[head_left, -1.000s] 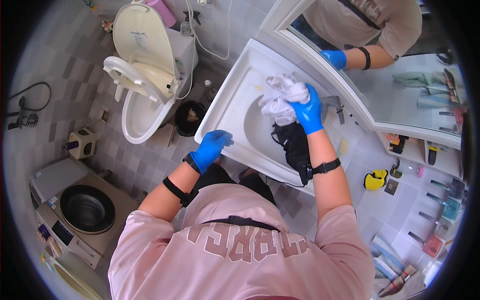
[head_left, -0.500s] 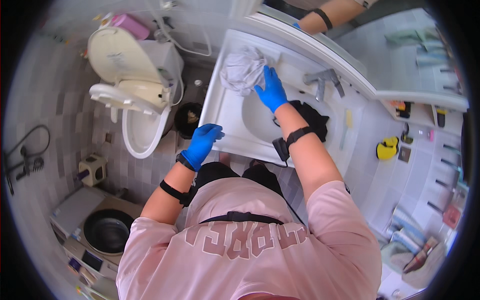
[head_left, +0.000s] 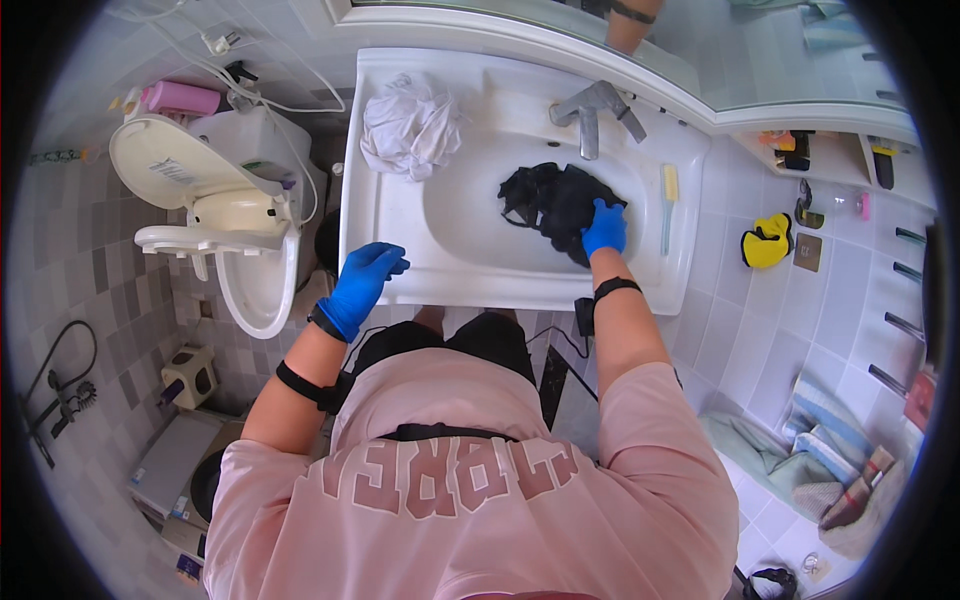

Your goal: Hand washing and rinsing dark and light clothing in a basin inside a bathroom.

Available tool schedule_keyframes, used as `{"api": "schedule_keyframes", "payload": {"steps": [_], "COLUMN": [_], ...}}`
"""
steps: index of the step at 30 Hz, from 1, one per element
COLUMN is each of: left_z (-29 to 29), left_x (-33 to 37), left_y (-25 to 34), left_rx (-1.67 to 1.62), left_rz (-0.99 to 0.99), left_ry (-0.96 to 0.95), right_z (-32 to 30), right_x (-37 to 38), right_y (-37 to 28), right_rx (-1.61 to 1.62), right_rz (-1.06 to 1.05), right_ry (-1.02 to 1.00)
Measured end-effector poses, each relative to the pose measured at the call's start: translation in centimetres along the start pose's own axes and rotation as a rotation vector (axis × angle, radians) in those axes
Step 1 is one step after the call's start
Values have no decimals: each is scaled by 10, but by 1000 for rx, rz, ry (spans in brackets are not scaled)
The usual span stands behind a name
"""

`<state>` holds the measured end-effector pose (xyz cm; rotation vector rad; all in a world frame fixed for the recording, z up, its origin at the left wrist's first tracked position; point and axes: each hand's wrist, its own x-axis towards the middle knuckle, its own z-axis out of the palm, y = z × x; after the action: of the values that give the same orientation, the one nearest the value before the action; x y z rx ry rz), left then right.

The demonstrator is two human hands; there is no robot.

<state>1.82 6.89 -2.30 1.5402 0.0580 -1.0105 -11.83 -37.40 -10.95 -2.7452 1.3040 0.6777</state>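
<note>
White bathroom sink (head_left: 400,230) beneath black cloth (head_left: 562,200)

Bright, even, cool light washes over the white basin (head_left: 395,225)!
And out at the edges, wall tiles (head_left: 110,270) bend, corners go black, while the black cloth (head_left: 565,205) swallows detail.

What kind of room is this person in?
It looks like a bathroom: there's a toilet with its lid up, a white sink with a tap, and a handheld shower on the tiled wall.
</note>
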Motion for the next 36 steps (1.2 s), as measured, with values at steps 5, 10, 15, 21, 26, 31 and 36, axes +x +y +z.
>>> {"api": "schedule_keyframes", "payload": {"steps": [5,10,15,21,26,31,36], "left_z": [5,3,7,9,5,7,16], "left_x": [8,14,11,0,-10,-18,-16], "left_y": [7,4,11,3,0,-8,-23], "left_rx": [-45,-86,-85,-85,-40,12,65], "left_rz": [26,45,22,0,-12,-31,-77], "left_ry": [8,-16,-5,7,68,94,97], "right_z": [-18,-87,-108,-46,-21,11,16], "right_x": [4,-31,-56,-62,-40,-3,3], "right_y": [4,-13,-47,-112,-95,-18,-9], "right_rx": [146,392,635,484,485,306,103], "right_rz": [-84,-299,-423,-546,-380,0,78], "right_ry": [244,359,292,221,43,-19,-59]}}
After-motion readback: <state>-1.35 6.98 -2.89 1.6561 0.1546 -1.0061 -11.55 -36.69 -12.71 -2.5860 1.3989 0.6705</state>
